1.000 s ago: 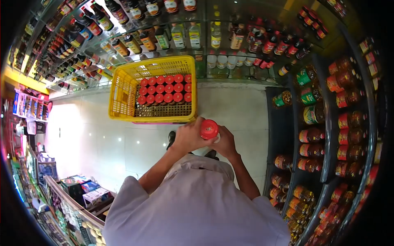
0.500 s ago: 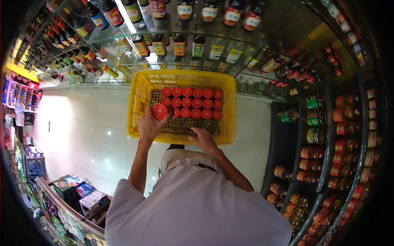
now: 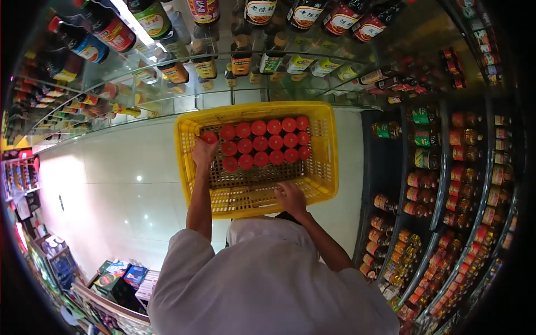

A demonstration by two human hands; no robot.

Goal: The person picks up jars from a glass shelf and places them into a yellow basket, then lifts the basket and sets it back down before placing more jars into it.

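My left hand [image 3: 203,153] is closed around a red-lidded jar [image 3: 209,137] inside the left end of a yellow plastic crate [image 3: 326,142]. To the right of that jar, several more red-lidded jars [image 3: 260,143] stand upright in tight rows. Only their lids show clearly. My right hand [image 3: 291,196] hovers by the crate's near wall, its fingers loosely bent and a little apart, with nothing seen in them. A strip of the crate's perforated floor shows between the jars and the near wall.
Glass shelves [image 3: 184,66] with sauce and vinegar bottles [image 3: 260,11] run along the far side. On the right, dark racks [image 3: 405,167] carry oil bottles [image 3: 423,178]. Boxes [image 3: 114,276] sit at the lower left. Pale tiled floor [image 3: 134,184] lies left of the crate.
My left hand has lowered the jar to the left end of the crate, beside the rows. My right hand's fingers are more bent. The view has shifted, with the crate now slightly tilted.
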